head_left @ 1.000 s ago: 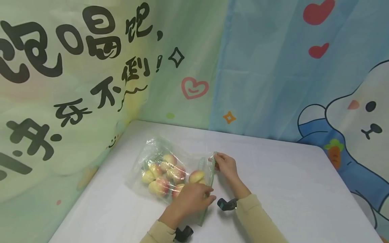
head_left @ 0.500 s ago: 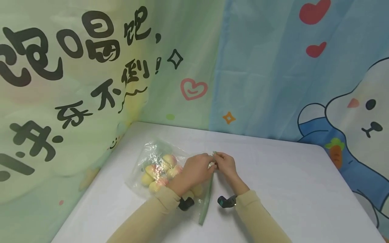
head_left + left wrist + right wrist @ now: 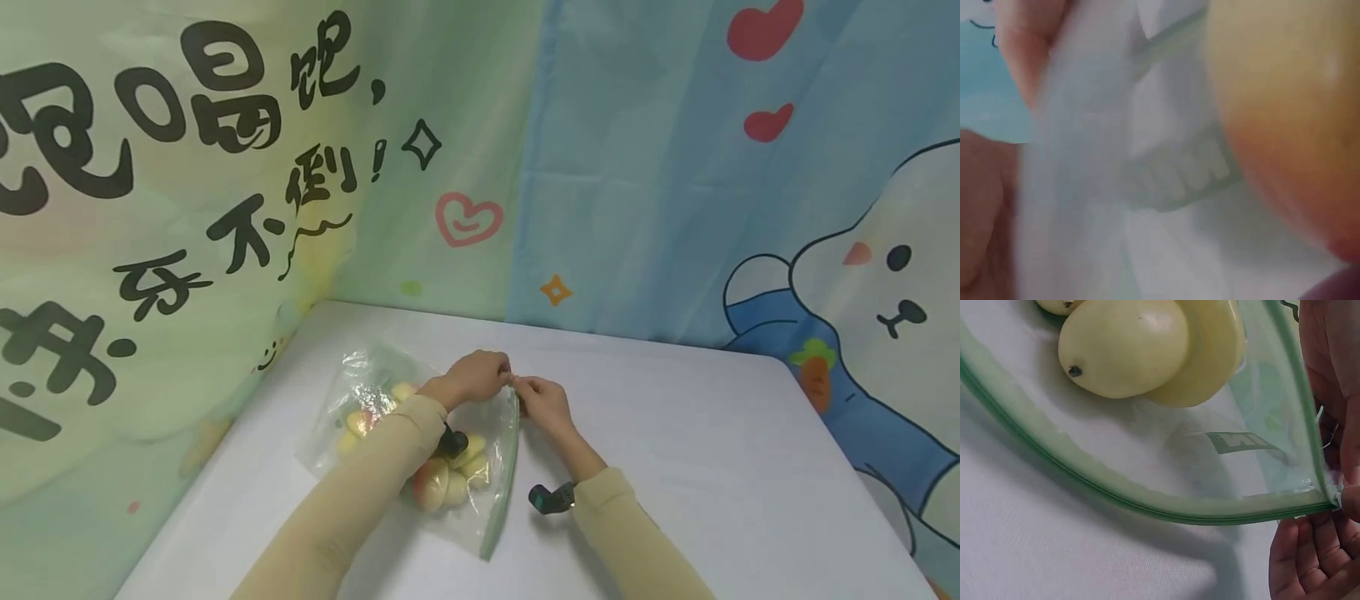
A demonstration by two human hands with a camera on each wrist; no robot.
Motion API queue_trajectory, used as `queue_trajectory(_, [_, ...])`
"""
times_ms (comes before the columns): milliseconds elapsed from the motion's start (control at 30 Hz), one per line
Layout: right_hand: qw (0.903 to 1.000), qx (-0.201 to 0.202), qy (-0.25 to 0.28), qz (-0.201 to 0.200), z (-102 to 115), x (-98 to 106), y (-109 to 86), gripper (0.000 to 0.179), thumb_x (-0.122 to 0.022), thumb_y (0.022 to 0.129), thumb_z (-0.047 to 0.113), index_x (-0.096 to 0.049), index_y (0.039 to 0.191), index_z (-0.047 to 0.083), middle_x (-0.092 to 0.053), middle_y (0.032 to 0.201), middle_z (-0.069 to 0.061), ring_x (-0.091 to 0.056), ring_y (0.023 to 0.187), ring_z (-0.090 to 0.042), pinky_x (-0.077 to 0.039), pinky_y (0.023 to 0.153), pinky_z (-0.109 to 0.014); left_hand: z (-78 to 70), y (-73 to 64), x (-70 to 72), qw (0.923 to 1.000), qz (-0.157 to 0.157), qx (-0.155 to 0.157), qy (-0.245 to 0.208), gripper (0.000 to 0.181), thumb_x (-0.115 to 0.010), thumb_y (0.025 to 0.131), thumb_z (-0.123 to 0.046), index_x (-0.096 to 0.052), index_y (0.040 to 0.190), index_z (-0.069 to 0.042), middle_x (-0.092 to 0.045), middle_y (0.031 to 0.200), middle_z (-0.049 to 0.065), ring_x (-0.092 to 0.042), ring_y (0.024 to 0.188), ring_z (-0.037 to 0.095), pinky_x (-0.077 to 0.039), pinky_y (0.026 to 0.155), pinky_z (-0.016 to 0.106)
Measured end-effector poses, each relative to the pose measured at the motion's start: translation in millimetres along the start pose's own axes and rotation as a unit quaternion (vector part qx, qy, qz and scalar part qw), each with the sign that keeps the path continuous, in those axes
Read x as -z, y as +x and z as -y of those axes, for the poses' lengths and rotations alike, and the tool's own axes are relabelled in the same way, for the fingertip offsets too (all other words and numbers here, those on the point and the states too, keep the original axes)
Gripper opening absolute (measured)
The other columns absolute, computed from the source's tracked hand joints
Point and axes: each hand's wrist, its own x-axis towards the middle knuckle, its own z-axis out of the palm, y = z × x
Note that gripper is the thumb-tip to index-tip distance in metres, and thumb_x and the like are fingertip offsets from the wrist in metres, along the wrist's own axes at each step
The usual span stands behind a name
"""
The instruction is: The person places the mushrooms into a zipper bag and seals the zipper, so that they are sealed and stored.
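Observation:
A clear zip bag (image 3: 474, 521) with a green zip edge (image 3: 501, 492) lies on the white table. Inside it are several yellow-and-red fruits (image 3: 432, 485), partly covered by the left sleeve. My left hand (image 3: 480, 377) pinches the far corner of the zip edge. Right beside it, my right hand (image 3: 543, 402) pinches that same corner, fingertips close to the left hand's. In the right wrist view, the green zip (image 3: 1179, 519) curves towards the corner where both hands meet. The left wrist view is blurred, with plastic and one fruit (image 3: 1291, 112) close to the camera.
The white table (image 3: 675, 467) extends to the right of the bag. Behind it hangs a printed cloth backdrop (image 3: 637, 208) with another printed side (image 3: 150, 350) at the left. A small black wrist camera (image 3: 551, 498) sits by the right cuff.
My left hand has moved from the middle of the zip edge to the far corner, meeting the right hand there. The right hand has stayed at that corner. The left sleeve now covers more fruit.

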Motion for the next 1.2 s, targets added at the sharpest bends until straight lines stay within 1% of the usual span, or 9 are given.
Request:
queue_trajectory(67, [0.9999, -0.002, -0.01, 0.003, -0.6, -1.4, -0.2, 0.037, -0.057, 0.098, 0.031, -0.071, 0.111, -0.001, -0.071, 0.098, -0.012, -0.064, 0.072, -0.012, -0.056, 0.065, -0.024, 2.7, 1.1, 0.6, 0.9998, -0.013, 0.007, -0.016, 0.019, -0.053, 0.102, -0.026, -0.066, 0.1, -0.011, -0.064, 0.085, 0.0, -0.057, 0.073, 0.015, -0.048, 0.064, 0.028])
queue_trajectory(133, [0.9999, -0.006, -0.009, 0.007, -0.1, -2.7, -0.8, 0.038, -0.057, 0.099, 0.033, -0.07, 0.112, 0.0, -0.071, 0.097, -0.012, -0.063, 0.073, -0.012, -0.056, 0.065, -0.024, 3.9, 1.3, 1.5, 0.9996, -0.021, 0.013, -0.017, 0.018, -0.054, 0.101, -0.025, -0.065, 0.095, -0.011, -0.061, 0.079, -0.001, -0.054, 0.067, 0.013, -0.045, 0.06, 0.027])
queue_trajectory(267, [0.9998, -0.01, 0.01, 0.015, 3.2, -0.2, -3.1, 0.038, -0.056, 0.098, 0.033, -0.07, 0.112, 0.0, -0.069, 0.099, -0.012, -0.064, 0.076, -0.013, -0.058, 0.068, -0.027, 0.9, 3.4, 2.4, 0.9994, -0.028, 0.018, -0.006, 0.018, -0.054, 0.101, -0.025, -0.064, 0.097, -0.01, -0.062, 0.083, -0.001, -0.053, 0.068, 0.012, -0.046, 0.061, 0.026])
queue_trajectory(400, [0.9996, -0.013, 0.015, 0.022, 7.0, 2.2, -7.1, 0.035, -0.058, 0.096, 0.031, -0.071, 0.106, -0.001, -0.069, 0.095, -0.01, -0.064, 0.075, -0.013, -0.059, 0.07, -0.028, -1.8, 6.9, 3.9, 0.9989, -0.04, 0.026, 0.008, 0.018, -0.054, 0.101, -0.024, -0.065, 0.1, -0.01, -0.065, 0.089, 0.0, -0.056, 0.071, 0.013, -0.049, 0.063, 0.028])
queue_trajectory(533, [0.9994, -0.012, -0.001, 0.033, 7.5, 2.8, -13.2, 0.034, -0.059, 0.094, 0.029, -0.072, 0.099, -0.001, -0.07, 0.087, -0.008, -0.063, 0.072, -0.013, -0.058, 0.069, -0.028, -2.0, 10.9, 8.2, 0.9977, -0.056, 0.033, 0.017, 0.017, -0.055, 0.101, -0.023, -0.065, 0.1, -0.009, -0.066, 0.092, 0.002, -0.057, 0.074, 0.014, -0.051, 0.065, 0.03])
queue_trajectory(667, [0.9985, -0.012, -0.025, 0.047, 2.8, 1.6, -21.9, 0.031, -0.06, 0.093, 0.029, -0.073, 0.093, 0.001, -0.068, 0.079, -0.004, -0.06, 0.071, -0.014, -0.054, 0.065, -0.025, 0.8, 14.6, 10.0, 0.9964, -0.065, 0.045, 0.03, 0.018, -0.054, 0.101, -0.023, -0.066, 0.102, -0.009, -0.067, 0.095, 0.002, -0.058, 0.077, 0.014, -0.052, 0.067, 0.031])
queue_trajectory(800, [0.9971, -0.006, -0.042, 0.063, -3.7, -1.2, -35.0, 0.03, -0.06, 0.093, 0.028, -0.073, 0.087, 0.002, -0.063, 0.068, -0.002, -0.056, 0.064, -0.013, -0.046, 0.057, -0.022, 4.2, 16.2, 10.4, 0.9955, -0.066, 0.062, 0.027, 0.02, -0.053, 0.101, -0.022, -0.065, 0.105, -0.006, -0.067, 0.098, 0.005, -0.06, 0.08, 0.017, -0.054, 0.07, 0.032])
queue_trajectory(967, [0.995, 0.007, -0.045, 0.089, -10.2, -3.8, -55.2, 0.03, -0.06, 0.093, 0.027, -0.07, 0.081, 0.002, -0.056, 0.058, 0.0, -0.049, 0.054, -0.011, -0.041, 0.049, -0.022, 7.2, 17.3, 13.2, 0.9937, -0.072, 0.084, 0.02, 0.021, -0.053, 0.101, -0.022, -0.064, 0.107, -0.005, -0.067, 0.102, 0.007, -0.063, 0.087, 0.019, -0.055, 0.075, 0.034])
queue_trajectory(1200, [0.9904, 0.02, -0.031, 0.133, -20.5, -0.3, -88.0, 0.03, -0.06, 0.094, 0.026, -0.064, 0.076, 0.003, -0.049, 0.054, 0.003, -0.046, 0.049, -0.01, -0.039, 0.047, -0.021, 10.2, 23.3, 10.3, 0.9943, -0.062, 0.084, 0.022, 0.022, -0.052, 0.102, -0.022, -0.064, 0.108, -0.004, -0.067, 0.104, 0.008, -0.062, 0.088, 0.02, -0.054, 0.076, 0.034])
